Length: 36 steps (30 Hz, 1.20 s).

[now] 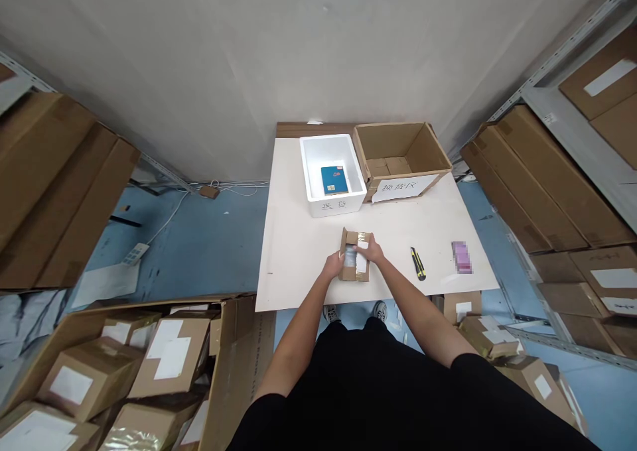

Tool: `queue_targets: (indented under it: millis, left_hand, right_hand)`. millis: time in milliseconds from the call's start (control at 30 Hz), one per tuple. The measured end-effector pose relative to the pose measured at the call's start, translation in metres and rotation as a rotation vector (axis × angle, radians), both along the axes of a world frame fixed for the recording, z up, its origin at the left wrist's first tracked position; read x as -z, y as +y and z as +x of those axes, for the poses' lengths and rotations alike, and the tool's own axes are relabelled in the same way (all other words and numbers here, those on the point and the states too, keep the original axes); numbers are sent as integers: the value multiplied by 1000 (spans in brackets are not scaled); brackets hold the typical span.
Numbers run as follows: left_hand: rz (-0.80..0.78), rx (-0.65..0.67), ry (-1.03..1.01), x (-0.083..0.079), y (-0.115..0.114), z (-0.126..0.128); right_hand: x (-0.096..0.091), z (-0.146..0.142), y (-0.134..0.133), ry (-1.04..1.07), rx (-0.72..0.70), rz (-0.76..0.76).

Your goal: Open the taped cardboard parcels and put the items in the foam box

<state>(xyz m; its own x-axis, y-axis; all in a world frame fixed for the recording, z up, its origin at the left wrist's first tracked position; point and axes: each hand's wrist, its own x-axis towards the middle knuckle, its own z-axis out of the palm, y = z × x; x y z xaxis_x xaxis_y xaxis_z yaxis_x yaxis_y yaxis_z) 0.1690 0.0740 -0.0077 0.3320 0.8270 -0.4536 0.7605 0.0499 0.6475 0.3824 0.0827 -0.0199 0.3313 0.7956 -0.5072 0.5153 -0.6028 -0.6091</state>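
Note:
A small cardboard box (355,273) lies near the front edge of the white table, its top partly open. My left hand (334,264) grips its left side. My right hand (371,248) is on its right side, holding the flap that bears a white label and clear tape. Inside the opening something pale shows, too small to make out. To the right of the box lies a black and yellow utility knife (418,264). Beyond the box stands a white foam bin (336,205) with a blue book-like item (334,180) inside.
An open cardboard carton (369,189) with a handwritten sign stands at the back right of the table (288,265). A blurred purple item (462,257) lies at the right. A large carton of parcels (233,345) sits at the lower left; shelves with boxes (527,186) flank the right.

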Motion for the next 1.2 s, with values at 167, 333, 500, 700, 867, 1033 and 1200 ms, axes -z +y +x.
queue_targets:
  millis: [167, 333, 500, 700, 867, 1033, 1200]
  left_hand:
    - [-22, -74, 16, 5, -4, 3]
    - [-35, -112, 16, 4, -7, 1]
    - [139, -208, 92, 2, -17, -6]
    - [310, 320, 3, -1, -31, 5]
    - [209, 252, -104, -1, -43, -3]
    - [200, 362, -116, 8, -60, -21]
    - [273, 351, -36, 18, -75, -17]
  right_hand:
    - [1, -29, -9, -123, -32, -60]
    - [-8, 19, -26, 362, 66, -16]
    - [-2, 44, -60, 292, 223, 32]
    - [-7, 29, -64, -290, -48, 270]
    - [-21, 12, -37, -121, -542, 94]
    - [-19, -3, -24, -73, -572, 13]
    - [-18, -8, -32, -116, -624, 172]
